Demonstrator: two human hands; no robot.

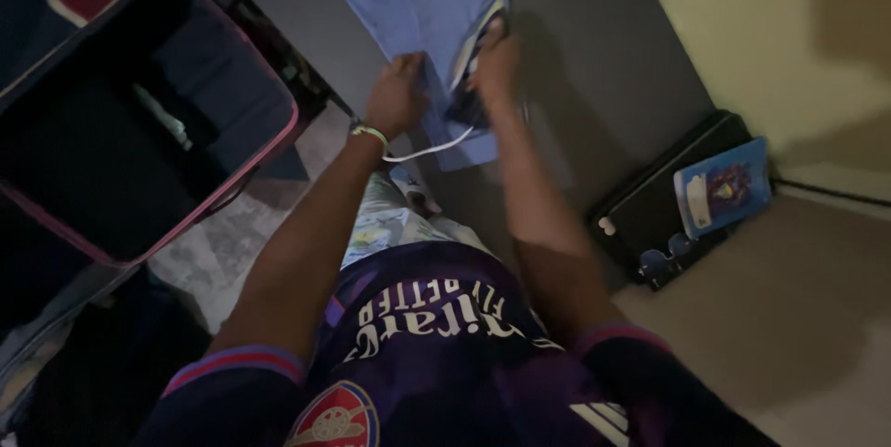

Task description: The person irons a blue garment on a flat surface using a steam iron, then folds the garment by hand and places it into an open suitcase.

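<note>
Both hands work at a pale blue garment point(422, 1) spread on a dark surface point(594, 57) ahead of the person. Much is hard to read in the dim light. Left hand point(397, 94) lies with its back to the camera, fingers curled down onto the cloth's lower edge; whether it pinches the fabric or only presses on it cannot be told. Right hand point(495, 64) is closed around a dark and white object point(469, 85) at the garment's right edge; its shape is blurred and partly hidden under the fingers, so its kind stays unclear. A white cord point(432, 150) curves below the two hands, one end lost behind the left wrist, which wears a light green band point(369, 134).

Both arms reach straight forward from the body, forearms nearly parallel, elbows bent only a little. The garment's top is cut off by the upper frame.

To the left an open dark suitcase point(139, 122) with a pink-trimmed rim stands well apart from the hands, its inside too dark to make out. To the right a black case point(650, 206) lies on the floor with a blue packet point(724, 187) resting on it and a pair of glasses point(668, 257) at its near corner
</note>
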